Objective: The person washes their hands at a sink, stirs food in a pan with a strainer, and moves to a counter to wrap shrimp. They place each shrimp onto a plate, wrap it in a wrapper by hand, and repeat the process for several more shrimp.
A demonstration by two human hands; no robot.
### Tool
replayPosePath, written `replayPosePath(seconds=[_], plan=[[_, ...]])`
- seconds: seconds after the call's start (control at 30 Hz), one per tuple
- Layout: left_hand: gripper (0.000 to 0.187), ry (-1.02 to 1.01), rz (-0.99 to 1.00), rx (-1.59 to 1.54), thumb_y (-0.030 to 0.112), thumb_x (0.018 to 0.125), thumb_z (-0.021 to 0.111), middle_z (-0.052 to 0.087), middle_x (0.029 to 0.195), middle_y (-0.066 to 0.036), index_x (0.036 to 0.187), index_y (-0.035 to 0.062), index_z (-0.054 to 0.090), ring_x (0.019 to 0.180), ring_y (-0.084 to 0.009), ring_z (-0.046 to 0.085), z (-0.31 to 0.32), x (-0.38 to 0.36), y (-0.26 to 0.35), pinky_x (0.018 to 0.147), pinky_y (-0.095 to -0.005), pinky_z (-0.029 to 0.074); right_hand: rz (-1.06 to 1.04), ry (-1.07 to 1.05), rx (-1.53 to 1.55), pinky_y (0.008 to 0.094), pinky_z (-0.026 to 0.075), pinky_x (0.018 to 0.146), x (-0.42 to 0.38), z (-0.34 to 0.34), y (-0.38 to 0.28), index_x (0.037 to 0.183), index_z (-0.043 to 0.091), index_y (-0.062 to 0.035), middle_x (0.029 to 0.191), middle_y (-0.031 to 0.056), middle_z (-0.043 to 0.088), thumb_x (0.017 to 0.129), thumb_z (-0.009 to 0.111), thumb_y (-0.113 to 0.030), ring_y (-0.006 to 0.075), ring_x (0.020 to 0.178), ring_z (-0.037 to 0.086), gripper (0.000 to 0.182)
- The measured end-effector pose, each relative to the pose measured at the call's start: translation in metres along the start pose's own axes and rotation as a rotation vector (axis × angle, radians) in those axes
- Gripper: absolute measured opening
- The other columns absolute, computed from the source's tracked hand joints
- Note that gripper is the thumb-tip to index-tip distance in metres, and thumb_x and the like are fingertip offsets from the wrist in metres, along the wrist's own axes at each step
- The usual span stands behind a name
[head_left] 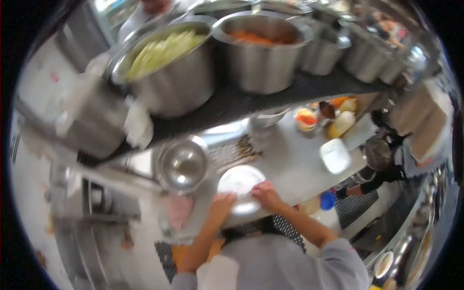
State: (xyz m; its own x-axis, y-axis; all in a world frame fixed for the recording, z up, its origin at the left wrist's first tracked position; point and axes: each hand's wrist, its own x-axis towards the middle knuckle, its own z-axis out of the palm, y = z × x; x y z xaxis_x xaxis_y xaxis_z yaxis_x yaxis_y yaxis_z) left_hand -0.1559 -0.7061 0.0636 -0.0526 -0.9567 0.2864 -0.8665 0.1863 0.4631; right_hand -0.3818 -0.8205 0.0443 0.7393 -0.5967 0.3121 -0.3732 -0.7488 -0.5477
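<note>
A round white dish stands on the steel counter in front of me. At its near left rim, my left hand has its fingers curled over the edge. My right hand grips the near right rim, fingers bent together. A second white rim shows just below, between my hands; blur hides how the two pieces meet. Left of the dish is a steel bowl, with a pink cloth below it.
A black shelf above the counter holds a pot of green pieces and a pot of orange pieces. A white square container is at right. Another person is partly visible beyond the shelf.
</note>
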Motion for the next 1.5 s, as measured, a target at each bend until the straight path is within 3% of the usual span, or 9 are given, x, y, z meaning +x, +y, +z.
replayPosePath(seconds=[0.1, 0.13, 0.2, 0.5, 0.57, 0.67, 0.97, 1.23, 1.5], plan=[[0.022, -0.094, -0.081, 0.048, 0.023, 0.095, 0.058, 0.069, 0.107, -0.012, 0.108, 0.0099, 0.069, 0.1, -0.031, 0.062, -0.008, 0.003, 0.005, 0.09, -0.0471, 0.045, -0.028, -0.05, -0.051, 0.0443, 0.041, 0.098, 0.001, -0.003, -0.001, 0.1, 0.072, -0.012, 0.104, 0.0072, 0.067, 0.087, 0.064, -0.018, 0.0256, 0.106, 0.061, 0.017], [0.029, -0.103, -0.133, 0.031, 0.025, 0.089, 0.068, 0.069, 0.111, -0.01, 0.112, 0.0079, 0.07, 0.107, -0.0312, 0.061, -0.01, 0.005, 0.008, 0.099, -0.0479, 0.042, -0.031, -0.041, -0.033, 0.0443, 0.041, 0.098, 0.003, -0.004, -0.003, 0.1, 0.072, -0.0127, 0.104, 0.0067, 0.067, 0.088, 0.063, -0.02, 0.0252, 0.106, 0.061, 0.017], [0.033, -0.025, -0.035, 0.104, 0.027, 0.086, 0.071, 0.069, 0.109, -0.011, 0.113, 0.0079, 0.07, 0.108, -0.0323, 0.061, -0.015, 0.018, 0.032, 0.101, -0.0487, 0.04, -0.016, -0.063, -0.123, 0.0438, 0.041, 0.098, 0.007, -0.006, -0.015, 0.102, 0.072, -0.0136, 0.105, 0.0053, 0.066, 0.088, 0.065, -0.023, 0.0243, 0.107, 0.061, 0.019], [0.028, -0.07, -0.025, -0.031, 0.025, 0.085, 0.074, 0.068, 0.103, -0.012, 0.107, 0.007, 0.073, 0.095, -0.0313, 0.062, -0.003, 0.021, 0.023, 0.085, -0.0435, 0.048, -0.059, 0.011, -0.067, 0.0429, 0.042, 0.098, 0.002, 0.006, -0.006, 0.105, 0.072, -0.0126, 0.107, 0.0056, 0.065, 0.087, 0.066, -0.026, 0.0248, 0.107, 0.059, 0.022], [0.021, 0.046, 0.016, -0.06, 0.025, 0.086, 0.072, 0.07, 0.098, -0.01, 0.103, 0.0124, 0.074, 0.094, -0.0326, 0.063, -0.008, 0.025, 0.036, 0.083, -0.0472, 0.047, -0.065, 0.01, -0.04, 0.0426, 0.043, 0.098, 0.003, 0.006, -0.009, 0.103, 0.073, -0.0126, 0.106, 0.0055, 0.065, 0.088, 0.066, -0.025, 0.0251, 0.106, 0.059, 0.021], [0.022, -0.019, 0.005, -0.098, 0.021, 0.087, 0.072, 0.07, 0.1, -0.009, 0.104, 0.0077, 0.075, 0.094, -0.0317, 0.062, -0.002, 0.028, 0.038, 0.085, -0.0432, 0.048, -0.033, 0.018, -0.065, 0.0423, 0.042, 0.098, 0.005, 0.009, -0.012, 0.101, 0.074, -0.0128, 0.104, 0.0053, 0.065, 0.088, 0.064, -0.023, 0.0251, 0.105, 0.059, 0.019], [0.02, 0.038, 0.0, -0.005, 0.022, 0.086, 0.073, 0.073, 0.101, -0.003, 0.103, 0.0121, 0.078, 0.091, -0.0282, 0.062, 0.014, 0.024, 0.032, 0.085, -0.0397, 0.049, -0.072, 0.023, -0.069, 0.0427, 0.044, 0.094, 0.003, 0.009, -0.005, 0.095, 0.073, -0.0185, 0.101, 0.0035, 0.065, 0.087, 0.062, -0.026, 0.0253, 0.104, 0.06, 0.016], [0.02, 0.059, 0.001, 0.012, 0.024, 0.085, 0.074, 0.074, 0.1, 0.0, 0.101, 0.0137, 0.078, 0.089, -0.0266, 0.061, 0.009, 0.031, 0.043, 0.084, -0.0386, 0.049, 0.001, -0.06, -0.009, 0.0407, 0.046, 0.095, 0.008, 0.006, -0.006, 0.089, 0.072, -0.0108, 0.098, 0.006, 0.062, 0.078, 0.065, -0.017, 0.0257, 0.101, 0.06, 0.014], [0.02, 0.051, -0.02, 0.024, 0.025, 0.084, 0.074, 0.074, 0.103, 0.003, 0.102, 0.0175, 0.078, 0.088, -0.0266, 0.061, 0.017, 0.03, 0.038, 0.083, -0.0393, 0.049, -0.045, -0.03, 0.039, 0.0418, 0.049, 0.088, 0.01, -0.001, 0.003, 0.088, 0.07, -0.0085, 0.09, 0.009, 0.064, 0.079, 0.064, -0.015, 0.029, 0.095, 0.061, 0.013]])
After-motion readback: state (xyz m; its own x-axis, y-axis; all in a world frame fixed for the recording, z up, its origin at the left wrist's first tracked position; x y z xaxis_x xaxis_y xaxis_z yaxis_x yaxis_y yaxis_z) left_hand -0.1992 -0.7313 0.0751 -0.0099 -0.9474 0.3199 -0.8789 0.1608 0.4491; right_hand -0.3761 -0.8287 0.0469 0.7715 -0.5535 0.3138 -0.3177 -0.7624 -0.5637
